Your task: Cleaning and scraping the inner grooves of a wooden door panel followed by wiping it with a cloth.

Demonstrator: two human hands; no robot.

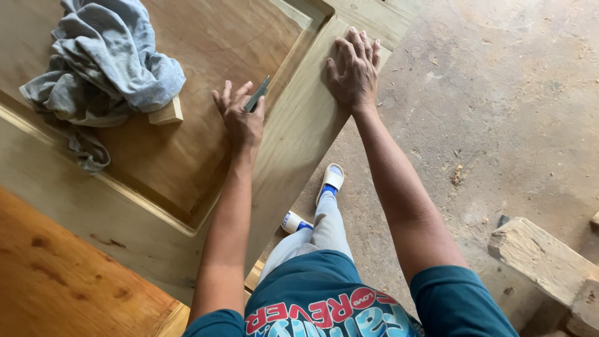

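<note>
I see both hands down on a big wooden door (293,143) lying flat, w/ a pale frame and a darker brown recessed panel. Left hand (240,118) rests at the panel's right edge, approx mid-frame, fingers curled round a thin dark flat blade (257,95); the tool sticks out far-right from between thumb and fingers, its tip over the moulding where panel meets frame. Can't tell what kind of tool exactly, maybe a scraper or chisel. Right hand (354,72) lies palm-down on the pale frame rail, right of the left hand and a bit farther off, fingers straight and close together, holding nothing.

On the panel's far-left side sits a crumpled grey cloth (103,62), w/ a small wood block (167,112) touching its right edge. Near-left there's an orange-brown board (62,281). Dusty concrete floor (499,93) to the right, and a rough timber chunk (543,256) near-right.
</note>
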